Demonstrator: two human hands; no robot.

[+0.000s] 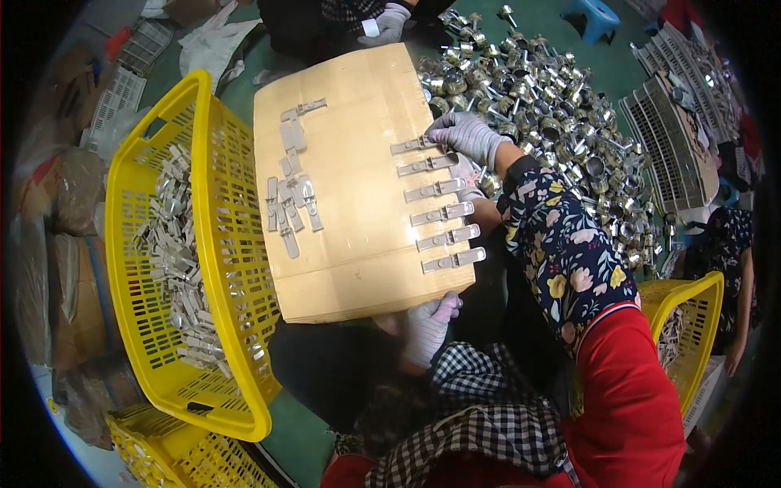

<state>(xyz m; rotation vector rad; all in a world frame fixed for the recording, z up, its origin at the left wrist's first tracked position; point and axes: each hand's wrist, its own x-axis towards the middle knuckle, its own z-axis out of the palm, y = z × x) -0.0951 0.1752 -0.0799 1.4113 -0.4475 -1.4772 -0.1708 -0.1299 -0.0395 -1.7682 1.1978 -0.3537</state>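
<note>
A tan cardboard sheet (350,203) lies across my lap. Along its right edge several flat metal clips (439,214) stick out in a row, one above another. More loose metal clips (289,203) lie scattered on its left half. My gloved right hand (468,137), coming from the right in a floral oversleeve, pinches the topmost clip (413,145) of the row. At the sheet's lower edge my gloved left hand (429,325) grips the cardboard, its fingers partly hidden. Just below my right hand, part of another glove (467,172) shows behind the edge; whose it is I cannot tell.
A yellow basket (207,244) of metal clips stands at my left, another (191,455) below it. Shiny metal cups with stems (545,114) are heaped on the floor. A co-worker's gloved hand (389,24) is beyond the sheet. A yellow basket (700,301) stands at right.
</note>
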